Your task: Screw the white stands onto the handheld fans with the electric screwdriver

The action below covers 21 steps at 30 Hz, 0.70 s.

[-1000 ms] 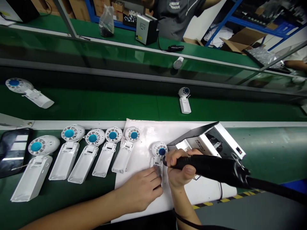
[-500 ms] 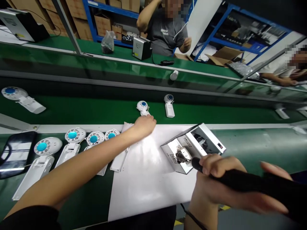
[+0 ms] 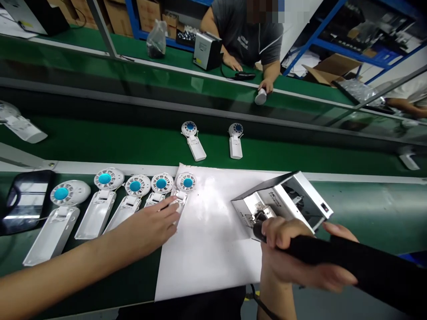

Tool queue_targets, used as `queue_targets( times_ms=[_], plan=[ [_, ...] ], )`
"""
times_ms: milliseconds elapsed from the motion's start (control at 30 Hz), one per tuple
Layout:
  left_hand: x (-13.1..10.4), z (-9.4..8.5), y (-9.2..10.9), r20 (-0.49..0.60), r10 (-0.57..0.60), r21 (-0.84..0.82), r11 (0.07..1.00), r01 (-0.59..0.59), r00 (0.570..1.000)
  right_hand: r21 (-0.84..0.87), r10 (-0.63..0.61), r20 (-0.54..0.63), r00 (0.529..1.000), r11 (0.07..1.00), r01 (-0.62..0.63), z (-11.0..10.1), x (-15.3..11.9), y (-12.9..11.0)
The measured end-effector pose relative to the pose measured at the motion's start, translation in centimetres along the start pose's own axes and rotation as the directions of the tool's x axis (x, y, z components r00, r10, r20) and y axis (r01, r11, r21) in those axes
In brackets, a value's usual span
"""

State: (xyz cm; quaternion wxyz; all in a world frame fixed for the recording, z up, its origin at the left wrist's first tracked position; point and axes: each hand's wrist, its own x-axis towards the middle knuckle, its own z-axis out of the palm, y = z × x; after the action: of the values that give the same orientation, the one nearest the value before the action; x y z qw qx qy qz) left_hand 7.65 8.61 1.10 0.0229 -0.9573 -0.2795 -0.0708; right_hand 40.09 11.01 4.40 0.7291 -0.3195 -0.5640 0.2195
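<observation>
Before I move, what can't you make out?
Head view: tool's rear; cut off by right edge.
Head view: left hand's hold on the fan beneath; fingers hide it.
Head view: leftmost fan's head; cut off by left edge.
Head view: far box's label; too small.

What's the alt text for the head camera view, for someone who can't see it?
A left hand touches the rightmost of five white fans lined up at a bench, while the right hand holds a black tool near a silver box. Two more fans lie beyond.
</observation>
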Motion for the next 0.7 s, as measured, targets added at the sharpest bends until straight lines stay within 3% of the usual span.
queue_targets(
  times_ms=[67,167,333,500,700],
  plan=[
    [0.5,1.2,1.3,-0.014,0.007,-0.037,0.999,-0.007,1.000,0.092,0.061,0.061,0.996,0.994,-0.066,0.4,-0.3,-1.2],
    [3.1,3.2,4.0,-0.065,-0.059,-0.157,0.986,0.048,0.996,0.181,0.083,0.153,0.985,0.977,-0.110,1.3,-0.7,-2.3],
    [7.4,6.8,8.5,-0.150,0.016,-0.339,0.938,-0.067,0.989,0.228,0.088,0.166,0.982,0.966,-0.125,3.9,-1.5,-0.5],
    [8.4,7.5,8.5,-0.209,0.057,-0.406,0.903,-0.139,0.976,0.221,0.117,0.151,0.982,0.964,-0.149,5.8,-2.3,2.5],
    [8.2,7.0,8.1,-0.192,0.058,-0.422,0.896,-0.136,0.980,0.299,0.163,0.155,0.974,0.932,-0.203,7.1,-2.9,3.7]
  ],
)
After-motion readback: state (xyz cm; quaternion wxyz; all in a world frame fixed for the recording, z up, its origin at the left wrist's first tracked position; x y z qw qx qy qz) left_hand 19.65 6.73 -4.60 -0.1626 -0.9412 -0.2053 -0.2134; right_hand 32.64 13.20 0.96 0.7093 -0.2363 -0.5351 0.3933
